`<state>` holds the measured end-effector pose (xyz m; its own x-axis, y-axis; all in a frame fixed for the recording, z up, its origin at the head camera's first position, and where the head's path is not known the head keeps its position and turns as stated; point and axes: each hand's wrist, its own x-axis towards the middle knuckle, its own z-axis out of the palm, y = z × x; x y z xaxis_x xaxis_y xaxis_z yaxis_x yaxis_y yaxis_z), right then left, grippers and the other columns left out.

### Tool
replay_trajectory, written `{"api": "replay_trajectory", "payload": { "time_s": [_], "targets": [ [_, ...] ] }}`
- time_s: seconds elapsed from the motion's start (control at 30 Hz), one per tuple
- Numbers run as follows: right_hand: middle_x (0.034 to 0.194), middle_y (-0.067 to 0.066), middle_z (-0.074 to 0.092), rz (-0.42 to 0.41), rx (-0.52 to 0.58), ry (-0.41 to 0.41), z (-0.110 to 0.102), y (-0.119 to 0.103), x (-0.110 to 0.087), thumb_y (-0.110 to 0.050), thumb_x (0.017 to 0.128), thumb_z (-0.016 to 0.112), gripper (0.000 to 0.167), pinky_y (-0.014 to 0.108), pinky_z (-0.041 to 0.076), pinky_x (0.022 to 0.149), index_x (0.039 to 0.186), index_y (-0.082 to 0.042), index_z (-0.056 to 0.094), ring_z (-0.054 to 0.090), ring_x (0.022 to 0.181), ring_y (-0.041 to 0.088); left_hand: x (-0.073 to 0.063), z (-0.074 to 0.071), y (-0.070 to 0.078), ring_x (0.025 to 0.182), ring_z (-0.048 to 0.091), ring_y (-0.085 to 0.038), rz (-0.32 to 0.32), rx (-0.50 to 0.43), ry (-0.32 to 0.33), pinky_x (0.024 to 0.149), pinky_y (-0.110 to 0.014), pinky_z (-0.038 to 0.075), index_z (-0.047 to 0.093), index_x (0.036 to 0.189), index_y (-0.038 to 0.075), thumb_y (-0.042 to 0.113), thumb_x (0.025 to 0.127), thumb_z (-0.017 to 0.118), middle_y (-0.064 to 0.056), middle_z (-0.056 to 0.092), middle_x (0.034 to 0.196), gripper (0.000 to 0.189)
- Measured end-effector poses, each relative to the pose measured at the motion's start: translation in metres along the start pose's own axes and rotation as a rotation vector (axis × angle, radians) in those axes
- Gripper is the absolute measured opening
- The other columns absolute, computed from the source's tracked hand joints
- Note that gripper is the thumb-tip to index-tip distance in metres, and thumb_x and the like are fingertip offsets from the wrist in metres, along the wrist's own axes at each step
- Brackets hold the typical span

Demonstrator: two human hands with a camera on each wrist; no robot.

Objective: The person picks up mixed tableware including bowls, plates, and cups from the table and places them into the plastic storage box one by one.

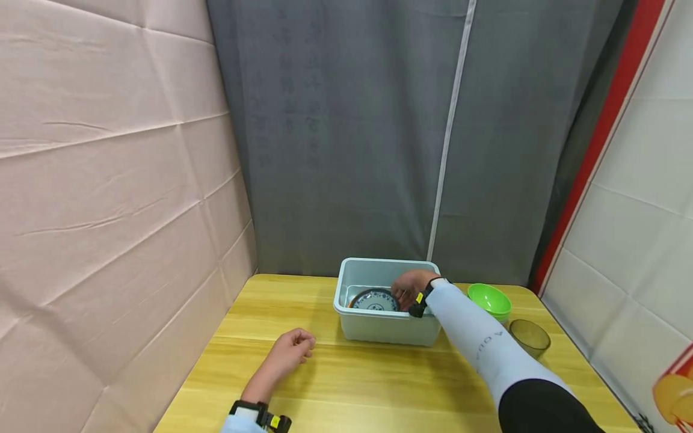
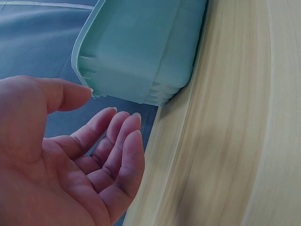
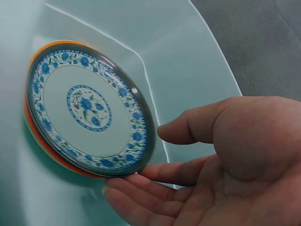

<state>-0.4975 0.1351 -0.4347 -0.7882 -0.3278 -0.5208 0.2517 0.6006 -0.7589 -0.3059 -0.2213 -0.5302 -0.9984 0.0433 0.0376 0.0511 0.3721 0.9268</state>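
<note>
A round plate [image 3: 89, 110] with a blue flower pattern and dark rim lies inside the pale blue plastic bin [image 1: 390, 328], on top of an orange-edged plate [image 3: 42, 136]. My right hand [image 1: 412, 287] reaches into the bin at the plate's right side. In the right wrist view its fingers [image 3: 155, 200] lie at the lower rim, and the thumb tip comes close to the edge without lying over the plate. My left hand [image 1: 292, 349] hovers over the table left of the bin, fingers loosely bent and holding nothing; the left wrist view shows the bin's outer wall beyond it.
Right of the bin stand a green bowl [image 1: 489, 299] and a brownish see-through cup [image 1: 529, 337], partly behind the right forearm. The wooden table [image 1: 368, 391] is bounded by a grey curtain [image 1: 346, 150] behind and pale cloth walls on both sides.
</note>
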Motion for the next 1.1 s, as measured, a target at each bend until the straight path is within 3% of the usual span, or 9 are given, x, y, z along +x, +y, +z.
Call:
{"api": "replay_trajectory", "payload": {
  "time_s": [0.13,0.4,0.67,0.9,1.1],
  "targets": [
    [0.142,0.041,0.061,-0.004,-0.035,-0.025,-0.004,0.003,0.002,-0.017,0.114,0.052,0.049,0.055,0.054,0.114,0.143,0.022,0.053,0.061,0.137,0.052,-0.001,0.000,0.000,0.096,0.071,-0.022,-0.008,-0.001,0.002,0.083,-0.040,0.063,0.071,0.124,-0.003,0.019,0.112,0.065,-0.012,0.072,0.112,0.026],
    [0.145,0.041,0.060,0.015,-0.029,-0.084,-0.010,0.004,0.005,-0.021,0.117,0.047,0.054,0.056,0.049,0.118,0.148,0.023,0.048,0.063,0.136,0.049,-0.002,-0.003,0.004,0.097,0.070,-0.023,-0.013,-0.011,-0.003,0.084,-0.044,0.063,0.070,0.126,-0.004,0.020,0.112,0.065,-0.016,0.072,0.116,0.028],
    [0.151,0.044,0.053,0.000,-0.044,-0.114,-0.009,-0.003,-0.002,-0.022,0.117,0.047,0.059,0.054,0.054,0.114,0.151,0.026,0.042,0.059,0.140,0.052,-0.001,-0.003,0.006,0.097,0.070,-0.023,-0.018,-0.003,0.002,0.084,-0.044,0.063,0.071,0.125,-0.003,0.020,0.113,0.064,-0.016,0.072,0.118,0.027],
    [0.150,0.044,0.054,-0.015,-0.063,-0.081,-0.009,-0.002,-0.007,-0.024,0.117,0.050,0.060,0.055,0.053,0.115,0.151,0.025,0.043,0.059,0.140,0.052,0.003,-0.003,0.006,0.096,0.070,-0.022,-0.006,0.006,-0.004,0.082,-0.041,0.063,0.071,0.125,-0.003,0.019,0.112,0.064,-0.017,0.072,0.116,0.027],
    [0.150,0.042,0.054,-0.038,0.020,0.011,-0.007,0.000,-0.017,-0.027,0.114,0.057,0.062,0.059,0.048,0.118,0.151,0.021,0.045,0.056,0.142,0.053,0.005,-0.001,0.007,0.097,0.070,-0.022,-0.021,0.014,-0.026,0.084,-0.041,0.063,0.070,0.127,-0.003,0.020,0.113,0.063,-0.016,0.072,0.117,0.028]
  ]
}}
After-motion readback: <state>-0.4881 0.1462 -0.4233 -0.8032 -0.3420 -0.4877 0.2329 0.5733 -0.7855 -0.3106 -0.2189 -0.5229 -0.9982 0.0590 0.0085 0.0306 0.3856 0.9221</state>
